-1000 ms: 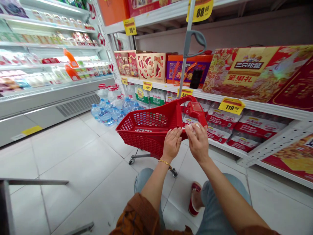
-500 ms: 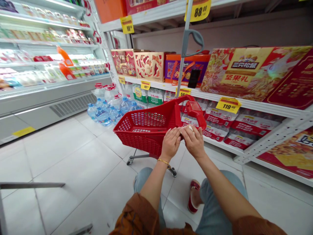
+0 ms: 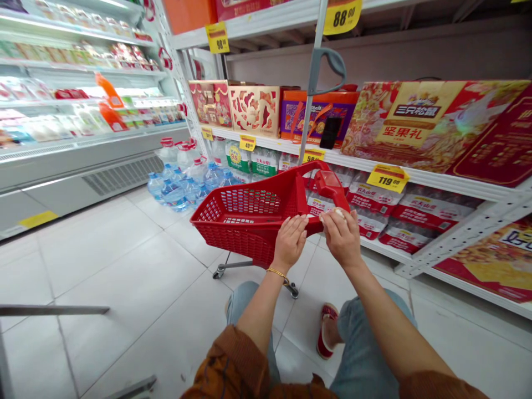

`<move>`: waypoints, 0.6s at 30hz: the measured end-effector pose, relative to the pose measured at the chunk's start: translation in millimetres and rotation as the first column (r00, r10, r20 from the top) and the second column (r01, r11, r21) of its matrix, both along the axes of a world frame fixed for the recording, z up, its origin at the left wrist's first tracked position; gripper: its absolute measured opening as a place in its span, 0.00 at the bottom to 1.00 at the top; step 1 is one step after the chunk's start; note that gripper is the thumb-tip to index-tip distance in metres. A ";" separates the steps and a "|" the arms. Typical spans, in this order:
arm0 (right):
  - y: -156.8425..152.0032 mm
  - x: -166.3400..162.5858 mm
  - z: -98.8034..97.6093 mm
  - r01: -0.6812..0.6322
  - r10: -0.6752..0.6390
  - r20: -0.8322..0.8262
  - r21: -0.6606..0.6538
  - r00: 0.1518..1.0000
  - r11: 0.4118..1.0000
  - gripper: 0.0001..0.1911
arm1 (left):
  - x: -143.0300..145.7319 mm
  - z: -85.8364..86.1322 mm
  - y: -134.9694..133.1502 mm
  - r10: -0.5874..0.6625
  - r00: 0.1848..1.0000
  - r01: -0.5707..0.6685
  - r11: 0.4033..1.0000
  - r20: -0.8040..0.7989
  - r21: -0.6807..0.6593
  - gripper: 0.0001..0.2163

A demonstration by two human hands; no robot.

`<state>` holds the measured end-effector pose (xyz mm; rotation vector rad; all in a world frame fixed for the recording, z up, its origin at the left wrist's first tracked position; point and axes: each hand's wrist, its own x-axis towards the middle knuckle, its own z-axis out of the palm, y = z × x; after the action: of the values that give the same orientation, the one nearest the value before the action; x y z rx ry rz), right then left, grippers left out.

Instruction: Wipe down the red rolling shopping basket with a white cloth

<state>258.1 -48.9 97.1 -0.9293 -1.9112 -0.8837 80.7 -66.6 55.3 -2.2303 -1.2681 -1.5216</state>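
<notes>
Two hands at the rear rim of a red shopping trolley (image 3: 249,219), viewed from above. The left hand (image 3: 291,239), with a gold bangle (image 3: 279,274) at its wrist, lies with fingers together over the rim. Seen from behind, it cannot be told whether it clasps the plastic. The right hand (image 3: 344,237), at 3 o'clock of the left, is pinched shut on a small pale object (image 3: 339,212). The object shows only as a sliver above the fingertips, just below the trolley's red handle hub (image 3: 330,183).

Change: half a second earlier the two hands met, fingertips touching around the object. Now a clear gap stands between them: the right hand has drawn off toward 3 o'clock with the object, and the left has stayed on the rim.

Reading: the object appears to rest wholly with the right hand, so the two-handed handling seems over and the left hand merely steadies the trolley.

Surroundings: the grey pull handle (image 3: 328,69) rises at 12 o'clock. A shelf (image 3: 436,180) with gift boxes (image 3: 257,111), a yellow price tag (image 3: 388,178) and bottled-water packs (image 3: 390,202) runs from 12 to 3 o'clock. A red shoe (image 3: 325,332) rests on the tiled floor (image 3: 124,266) at 6 o'clock.
</notes>
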 end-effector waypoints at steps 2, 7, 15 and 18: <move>1.1 3.9 2.3 0.015 -0.016 -0.055 -0.007 0.998 1.000 0.14 | 0.1 0.6 -0.7 0.000 1.000 0.000 1.000 0.008 0.006 0.19; -0.6 5.4 10.5 -0.038 0.016 -0.332 -0.059 0.943 0.998 0.13 | 3.7 1.3 -2.3 0.007 0.998 -0.009 1.000 0.069 0.026 0.17; -18.7 -39.0 3.7 -0.202 0.189 -0.089 -0.173 0.978 0.964 0.17 | 8.4 -3.6 -4.0 0.048 0.989 -0.054 0.998 0.143 0.038 0.15; -16.4 -45.8 -6.4 -0.136 0.134 -0.021 -0.149 0.991 0.980 0.17 | 4.2 -5.5 -4.1 0.048 0.992 -0.055 0.996 0.116 0.064 0.15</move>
<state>212.3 -65.4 90.7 -0.8779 -2.0271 -0.6613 84.9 -70.7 49.8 -2.0798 -1.2748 -1.6685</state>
